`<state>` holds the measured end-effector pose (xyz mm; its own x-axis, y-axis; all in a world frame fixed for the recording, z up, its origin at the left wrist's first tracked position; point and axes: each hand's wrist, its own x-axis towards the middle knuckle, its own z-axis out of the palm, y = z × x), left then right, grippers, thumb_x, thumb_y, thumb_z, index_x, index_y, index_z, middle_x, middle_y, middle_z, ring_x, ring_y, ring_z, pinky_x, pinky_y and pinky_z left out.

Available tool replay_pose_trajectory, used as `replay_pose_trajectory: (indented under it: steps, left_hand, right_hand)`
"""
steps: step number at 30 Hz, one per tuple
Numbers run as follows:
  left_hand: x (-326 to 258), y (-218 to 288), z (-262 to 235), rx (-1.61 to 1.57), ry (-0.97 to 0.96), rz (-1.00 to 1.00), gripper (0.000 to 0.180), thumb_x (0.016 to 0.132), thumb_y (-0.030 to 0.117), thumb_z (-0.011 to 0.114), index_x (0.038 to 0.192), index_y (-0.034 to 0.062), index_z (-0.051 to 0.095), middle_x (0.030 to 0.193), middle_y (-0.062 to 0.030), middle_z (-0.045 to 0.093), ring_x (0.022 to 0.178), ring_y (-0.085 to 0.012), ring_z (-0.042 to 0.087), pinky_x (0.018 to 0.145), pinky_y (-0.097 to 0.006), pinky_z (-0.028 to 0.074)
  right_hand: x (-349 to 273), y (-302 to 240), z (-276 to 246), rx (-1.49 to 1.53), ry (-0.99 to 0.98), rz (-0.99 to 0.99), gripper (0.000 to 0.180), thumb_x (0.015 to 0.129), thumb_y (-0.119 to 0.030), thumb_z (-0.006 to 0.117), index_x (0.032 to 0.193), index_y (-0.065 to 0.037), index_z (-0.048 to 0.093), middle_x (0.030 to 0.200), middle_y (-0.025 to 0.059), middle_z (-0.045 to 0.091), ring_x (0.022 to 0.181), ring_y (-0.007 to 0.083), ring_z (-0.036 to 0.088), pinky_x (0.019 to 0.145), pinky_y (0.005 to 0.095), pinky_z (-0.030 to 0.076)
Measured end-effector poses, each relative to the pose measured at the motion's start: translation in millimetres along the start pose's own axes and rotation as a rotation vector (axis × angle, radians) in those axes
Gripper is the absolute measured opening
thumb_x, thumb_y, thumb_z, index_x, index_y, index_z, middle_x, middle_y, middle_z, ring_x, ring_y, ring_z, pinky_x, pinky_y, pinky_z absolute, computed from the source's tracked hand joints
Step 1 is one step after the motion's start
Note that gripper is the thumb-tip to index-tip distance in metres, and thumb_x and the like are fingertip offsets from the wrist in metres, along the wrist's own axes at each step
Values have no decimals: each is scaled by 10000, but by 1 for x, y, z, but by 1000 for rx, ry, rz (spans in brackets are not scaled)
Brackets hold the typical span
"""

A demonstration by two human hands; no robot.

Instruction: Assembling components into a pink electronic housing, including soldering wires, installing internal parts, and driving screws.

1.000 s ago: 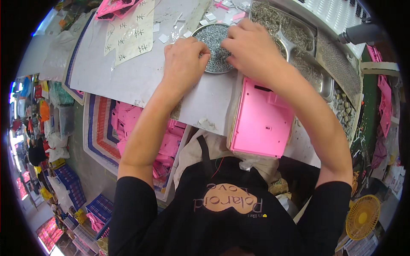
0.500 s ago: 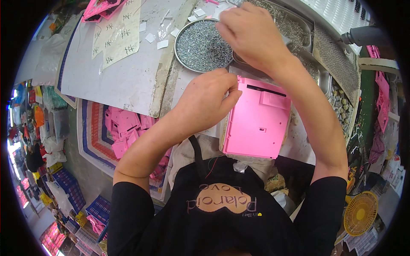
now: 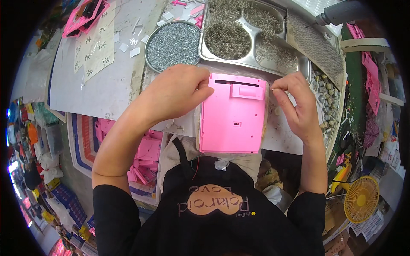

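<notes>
Pink plastic panel lies between the two hands, near edge of the worktop, dark slot along its far end, raised block just under the slot. Left hand at its upper left corner, mostly closed, fingers curled, thumb under the forefinger, fingertips at or just beside the panel edge; cannot tell if anything small is pinched there. Right hand just off the upper right corner, apart from the panel, thumb and forefinger bent toward each other, other fingers loosely bent; pale speck at the fingertips, too small to tell if it is a held piece. Pale backing shows along the panel's right side. Just beyond the left hand: round metal dish full of small silvery pieces. Just beyond the panel: steel compartment tray with thin wiry metal bits. Right of the tray: rough textured plate, grey tool near its far end, small greyish lumps beyond the right hand. Farther left: paper sheet with handwritten marks, small white squares near the dish. Pile of pink parts below worktop level, by the left forearm. Yellow fan low on the right
</notes>
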<state>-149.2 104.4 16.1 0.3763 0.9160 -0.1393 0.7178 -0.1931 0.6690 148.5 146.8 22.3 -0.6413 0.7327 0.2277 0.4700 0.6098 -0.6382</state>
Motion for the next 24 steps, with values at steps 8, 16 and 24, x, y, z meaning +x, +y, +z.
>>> replay_pose_trajectory:
  steps: [8,16,24]
  left_hand:
    - [-3,-6,-1,-70,34,1,225,940,181,628,853,-26,609,733,-188,588,718,-387,587,672,-442,465]
    - [7,-8,-6,144,-49,110,228,910,214,640,860,-8,622,795,-198,629,813,-409,618,733,-483,478]
    - [17,18,-17,239,-101,45,286,862,270,743,846,1,646,765,-161,645,734,-335,629,674,-427,494]
  right_hand:
    - [-4,-9,3,-25,72,-8,109,838,-12,705,944,-16,681,861,88,649,848,284,581,747,372,464]
    - [-2,-12,6,-98,38,-49,155,795,-30,738,935,-28,670,856,82,655,848,297,592,777,396,461]
    - [-11,-18,2,-170,51,-130,170,781,-48,755,922,-48,660,841,86,635,824,308,585,793,413,459]
